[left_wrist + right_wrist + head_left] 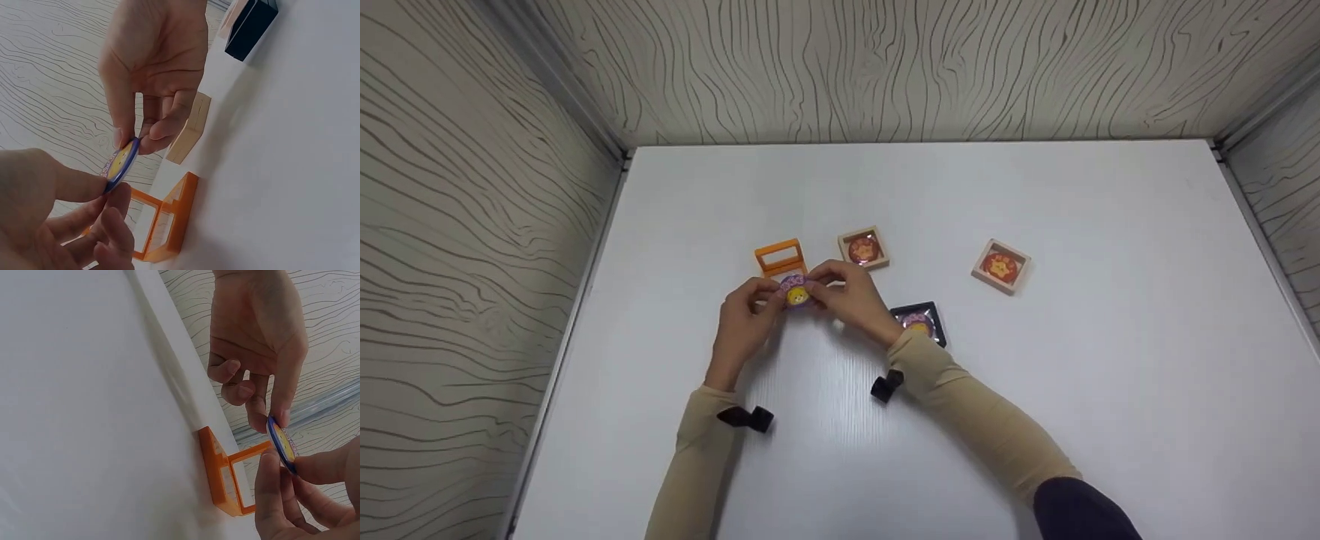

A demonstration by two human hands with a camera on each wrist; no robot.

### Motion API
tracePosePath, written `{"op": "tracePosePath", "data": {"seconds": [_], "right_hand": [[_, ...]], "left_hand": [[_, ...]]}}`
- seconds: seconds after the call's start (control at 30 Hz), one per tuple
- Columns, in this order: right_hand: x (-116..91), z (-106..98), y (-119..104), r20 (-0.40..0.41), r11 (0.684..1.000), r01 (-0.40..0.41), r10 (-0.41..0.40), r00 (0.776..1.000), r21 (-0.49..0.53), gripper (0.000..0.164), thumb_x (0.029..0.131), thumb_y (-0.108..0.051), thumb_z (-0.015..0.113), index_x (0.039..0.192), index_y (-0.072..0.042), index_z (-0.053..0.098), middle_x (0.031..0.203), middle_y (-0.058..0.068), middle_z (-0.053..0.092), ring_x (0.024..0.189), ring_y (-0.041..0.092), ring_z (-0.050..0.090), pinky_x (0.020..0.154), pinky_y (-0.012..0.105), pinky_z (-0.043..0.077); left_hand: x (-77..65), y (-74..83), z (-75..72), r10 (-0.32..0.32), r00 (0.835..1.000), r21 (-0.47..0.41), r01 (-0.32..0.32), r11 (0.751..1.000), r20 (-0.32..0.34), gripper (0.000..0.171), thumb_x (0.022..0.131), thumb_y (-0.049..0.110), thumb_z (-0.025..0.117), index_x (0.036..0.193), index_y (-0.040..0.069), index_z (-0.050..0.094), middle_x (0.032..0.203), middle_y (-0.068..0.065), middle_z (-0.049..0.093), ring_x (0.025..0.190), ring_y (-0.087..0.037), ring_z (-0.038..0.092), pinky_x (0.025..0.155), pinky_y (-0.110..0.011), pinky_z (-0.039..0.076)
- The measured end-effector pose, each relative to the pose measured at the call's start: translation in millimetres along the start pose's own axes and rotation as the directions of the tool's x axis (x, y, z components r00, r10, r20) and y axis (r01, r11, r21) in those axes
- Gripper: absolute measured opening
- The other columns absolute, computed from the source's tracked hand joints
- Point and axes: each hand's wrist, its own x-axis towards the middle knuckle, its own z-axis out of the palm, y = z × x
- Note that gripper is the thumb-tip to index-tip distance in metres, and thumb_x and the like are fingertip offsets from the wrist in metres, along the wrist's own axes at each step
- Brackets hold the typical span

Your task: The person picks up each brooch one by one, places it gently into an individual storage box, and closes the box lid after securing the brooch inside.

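Note:
Both hands pinch a round purple badge [796, 291] with a yellow cartoon face, one at each side. My left hand [748, 315] grips its left edge between thumb and fingers, while my right hand [851, 298] holds the opposite edge. In the left wrist view the badge [121, 164] is tilted and held above the table. Just behind it stands an orange frame case [782, 259], its lid raised on a hinge. The hands partly cover the case's base in the head view; the right wrist view shows the case [222, 475] more fully.
A light wooden frame with a red badge [864, 248] lies behind the right hand. Another wooden frame [1001, 267] is farther right. A black frame with a purple badge [919, 322] sits partly under the right wrist. Patterned walls [885, 67] enclose the white table [1110, 375].

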Motion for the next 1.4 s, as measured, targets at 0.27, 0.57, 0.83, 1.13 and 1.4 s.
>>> {"op": "tracePosePath", "data": {"seconds": [0.27, 0.57, 0.83, 1.13, 1.4], "right_hand": [[10.3, 2.3, 0.5, -0.038, 0.999, 0.005, -0.006, 0.999, -0.045, 0.012, 0.099, -0.006, 0.072, 0.109, -0.002, 0.077, 0.105, 0.013, 0.077, 0.088, 0.018, 0.073, 0.078, 0.029, 0.062], [23.6, 4.7, 5.5, -0.073, 0.995, -0.039, 0.032, 0.997, -0.087, 0.012, 0.097, -0.006, 0.073, 0.107, -0.006, 0.079, 0.103, 0.009, 0.077, 0.088, 0.019, 0.074, 0.079, 0.028, 0.060], [29.8, 3.8, 11.2, -0.038, 0.996, -0.055, 0.052, 0.998, -0.075, 0.012, 0.099, -0.009, 0.074, 0.107, -0.003, 0.080, 0.096, 0.011, 0.079, 0.075, 0.015, 0.073, 0.066, 0.023, 0.057], [30.4, 6.0, 17.7, -0.010, 0.994, -0.063, 0.062, 0.998, -0.092, 0.011, 0.100, -0.011, 0.074, 0.104, -0.002, 0.080, 0.083, 0.011, 0.077, 0.068, 0.016, 0.069, 0.059, 0.022, 0.052], [36.2, 9.7, 16.8, -0.023, 0.973, -0.065, 0.062, 0.998, -0.219, 0.017, 0.101, -0.020, 0.074, 0.101, -0.004, 0.080, 0.098, 0.008, 0.077, 0.089, 0.017, 0.065, 0.081, 0.030, 0.051]], "left_hand": [[9.0, -2.8, -0.7, -0.028, 0.999, -0.012, 0.027, 1.000, -0.043, 0.020, 0.104, 0.022, 0.070, 0.116, 0.007, 0.075, 0.116, -0.010, 0.077, 0.107, -0.024, 0.071, 0.086, -0.033, 0.057], [20.6, -9.8, 1.7, -0.010, 0.994, 0.024, 0.013, 1.000, -0.110, 0.018, 0.102, 0.023, 0.073, 0.110, 0.007, 0.075, 0.100, -0.009, 0.078, 0.098, -0.023, 0.072, 0.078, -0.031, 0.055], [24.4, -11.8, 2.1, -0.045, 0.995, 0.055, 0.050, 0.997, -0.092, 0.019, 0.103, 0.024, 0.070, 0.112, 0.008, 0.077, 0.101, -0.008, 0.078, 0.101, -0.024, 0.072, 0.084, -0.039, 0.055], [23.7, -17.3, 2.2, -0.109, 0.991, 0.066, 0.115, 0.991, -0.082, 0.019, 0.103, 0.026, 0.071, 0.111, 0.011, 0.079, 0.102, -0.007, 0.078, 0.095, -0.022, 0.071, 0.078, -0.035, 0.052], [27.8, -22.7, 1.5, -0.146, 0.986, 0.083, 0.153, 0.985, -0.081, 0.019, 0.103, 0.028, 0.070, 0.110, 0.012, 0.079, 0.102, -0.006, 0.077, 0.095, -0.022, 0.068, 0.081, -0.037, 0.050]]}}
